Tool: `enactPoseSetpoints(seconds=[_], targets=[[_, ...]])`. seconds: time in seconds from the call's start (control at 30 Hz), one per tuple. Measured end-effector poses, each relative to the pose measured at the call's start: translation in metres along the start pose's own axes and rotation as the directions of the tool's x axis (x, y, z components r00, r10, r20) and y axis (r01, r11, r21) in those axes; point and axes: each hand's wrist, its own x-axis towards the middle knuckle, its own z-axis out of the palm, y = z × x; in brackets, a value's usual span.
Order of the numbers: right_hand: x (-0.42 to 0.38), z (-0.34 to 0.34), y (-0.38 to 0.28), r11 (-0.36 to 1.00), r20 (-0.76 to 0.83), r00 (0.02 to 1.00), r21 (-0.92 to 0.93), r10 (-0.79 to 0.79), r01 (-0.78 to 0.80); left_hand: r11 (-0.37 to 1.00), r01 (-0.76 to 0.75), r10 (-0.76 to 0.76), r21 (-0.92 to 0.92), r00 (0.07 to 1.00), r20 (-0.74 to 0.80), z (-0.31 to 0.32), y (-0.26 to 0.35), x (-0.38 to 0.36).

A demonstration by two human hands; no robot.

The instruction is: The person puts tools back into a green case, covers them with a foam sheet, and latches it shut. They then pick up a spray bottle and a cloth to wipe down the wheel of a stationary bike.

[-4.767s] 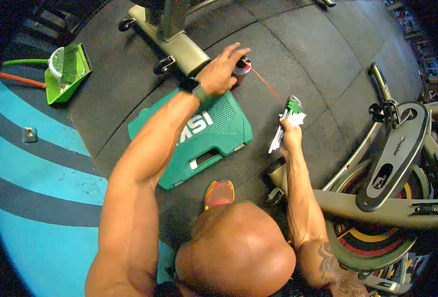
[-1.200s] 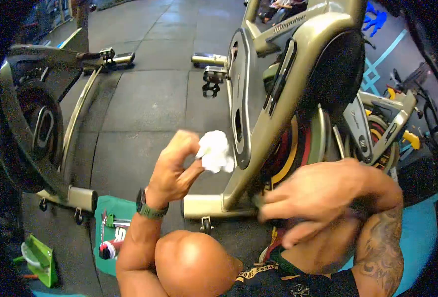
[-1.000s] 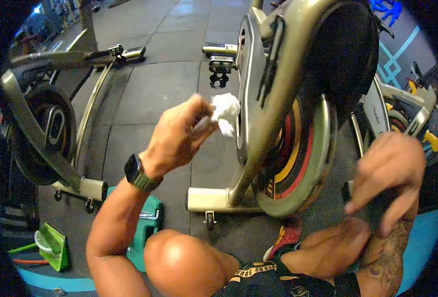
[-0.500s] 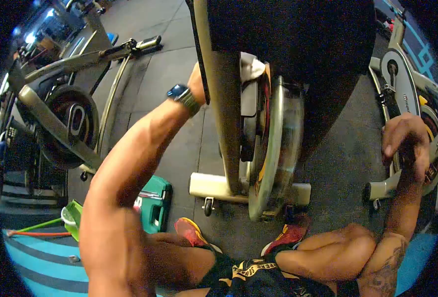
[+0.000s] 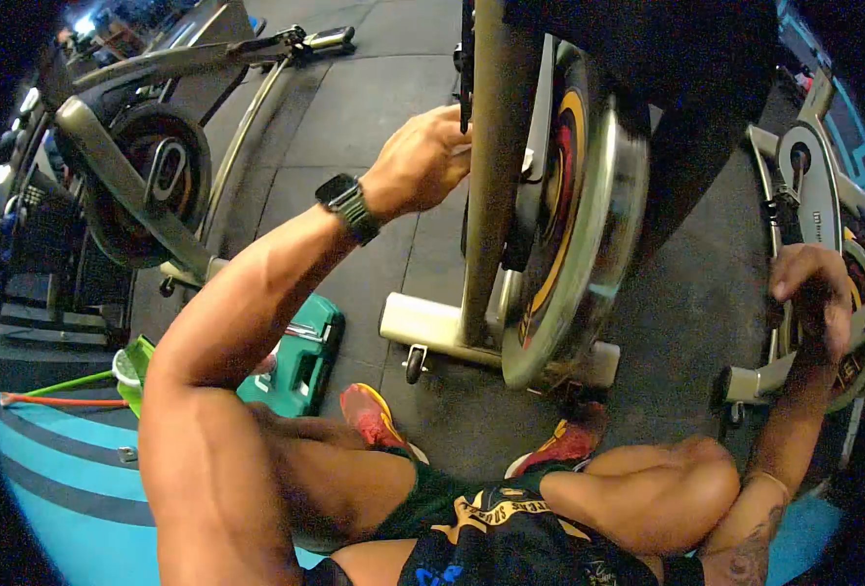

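An exercise bike stands in front of me, with an upright frame post [image 5: 496, 146] and a large flywheel [image 5: 603, 225] blurred along its rim. My left hand [image 5: 422, 161], with a watch [image 5: 344, 203] on its wrist, reaches to the left side of the post. Its fingers are curled and their tips are partly hidden by the post. A bit of white cloth [image 5: 462, 149] shows at those fingers; most of it is hidden. My right hand [image 5: 815, 288] hangs in the air at the right, fingers loosely bent and apart, holding nothing.
A green tool case [image 5: 300, 356] lies on the floor beside my left leg. The bike's base bar [image 5: 432, 327] has a small caster. Other exercise bikes stand at the left [image 5: 125, 176] and right [image 5: 813, 195]. A green dustpan [image 5: 134, 371] lies far left.
The view has shifted, and the bike sits farther right and higher. My left hand now shows more fully left of the post; the white cloth seen behind the post is mostly hidden.
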Motion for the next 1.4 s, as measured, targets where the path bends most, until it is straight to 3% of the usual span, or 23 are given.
enactPoseSetpoints(seconds=[0.03,0.17,0.23,0.27,0.3,0.33,0.37,0.4,0.47,0.53,0.6,0.67,0.7,0.8,0.87,1.07,1.13,1.17,1.23,1.27,1.3,1.33,1.4], targets=[[0.002,0.007,-0.002,1.0,-0.026,1.0,0.01,-0.006,0.006,0.986,-0.085,0.095,0.14,0.994,-0.06,-0.001,0.005,-0.006],[0.019,0.029,-0.018,0.997,0.019,0.997,-0.001,-0.072,0.072,0.978,-0.013,0.02,0.207,0.999,-0.033,-0.009,0.0,-0.021],[0.024,0.038,-0.032,0.999,0.017,0.999,-0.003,-0.047,0.047,0.989,0.049,-0.07,0.137,0.985,0.157,-0.039,0.024,-0.033],[0.027,0.042,-0.039,0.999,0.016,0.999,-0.005,-0.034,0.034,0.952,0.305,-0.265,-0.024,0.862,0.432,-0.057,0.039,-0.034],[0.027,0.052,-0.043,1.0,-0.011,1.0,0.016,-0.023,0.024,0.959,0.269,-0.167,-0.09,0.791,0.588,-0.069,0.045,-0.036],[0.033,0.051,-0.039,0.997,0.051,0.996,0.029,-0.068,0.066,0.964,0.051,0.104,-0.262,0.832,0.545,-0.074,0.05,-0.037],[0.039,0.049,-0.035,0.993,0.112,0.987,0.048,-0.112,0.107,0.945,0.079,0.082,-0.316,0.882,0.465,-0.076,0.06,-0.04],[0.044,0.047,-0.031,0.987,0.173,0.973,0.071,-0.155,0.145,0.922,0.1,0.054,-0.373,0.923,0.381,-0.078,0.072,-0.043],[0.057,0.053,-0.033,0.981,0.264,0.945,0.064,-0.191,0.181,0.85,0.26,-0.227,-0.458,0.966,0.128,-0.069,0.105,-0.037],[0.069,0.061,-0.039,0.981,0.335,0.922,0.08,-0.194,0.177,0.816,0.221,-0.32,-0.535,0.942,-0.1,-0.045,0.116,-0.026],[0.081,0.069,-0.044,0.982,0.361,0.914,0.074,-0.187,0.172,0.79,0.05,-0.232,-0.611,0.947,-0.223,-0.015,0.118,-0.01],[0.089,0.073,-0.045,0.979,0.379,0.903,0.063,-0.201,0.192,0.935,-0.187,0.068,-0.3,0.928,-0.366,0.001,0.118,-0.005],[0.091,0.076,-0.046,0.978,0.378,0.902,0.068,-0.208,0.197,0.919,-0.099,-0.026,-0.381,0.951,-0.309,0.004,0.123,-0.009],[0.094,0.076,-0.049,0.981,0.387,0.901,0.078,-0.196,0.179,0.95,-0.244,0.161,-0.194,0.916,-0.368,0.009,0.115,-0.016],[0.091,0.077,-0.047,0.986,0.363,0.916,0.067,-0.168,0.154,0.925,-0.317,0.226,-0.208,0.902,-0.369,0.019,0.113,-0.031],[0.09,0.079,-0.039,0.997,0.322,0.946,0.076,-0.037,0.013,0.909,-0.296,0.287,-0.292,0.955,-0.074,0.044,0.1,-0.096],[0.078,0.096,-0.06,0.953,0.094,0.96,0.134,0.262,-0.273,0.907,-0.194,0.202,-0.373,0.979,-0.019,0.039,0.108,-0.098],[0.082,0.085,-0.057,0.913,0.19,0.924,0.185,0.331,-0.365,0.9,-0.19,0.176,-0.392,0.982,-0.071,0.037,0.109,-0.092],[0.093,0.08,-0.054,0.872,0.326,0.926,0.376,0.193,-0.314,0.843,-0.139,0.048,-0.52,0.982,-0.185,0.024,0.122,-0.07],[0.096,0.083,-0.05,0.828,0.347,0.931,0.486,0.109,-0.278,0.849,-0.086,0.006,-0.522,0.988,-0.152,0.009,0.128,-0.055],[0.099,0.087,-0.047,0.766,0.366,0.93,0.59,0.025,-0.253,0.852,-0.144,0.038,-0.504,0.976,-0.215,-0.002,0.132,-0.04],[0.101,0.089,-0.047,0.737,0.374,0.927,0.632,-0.02,-0.239,0.854,-0.204,0.071,-0.478,0.957,-0.28,-0.011,0.136,-0.026],[0.102,0.097,-0.054,0.73,0.347,0.938,0.647,-0.028,-0.218,0.718,-0.169,-0.063,-0.675,0.95,-0.305,-0.025,0.148,-0.008]])
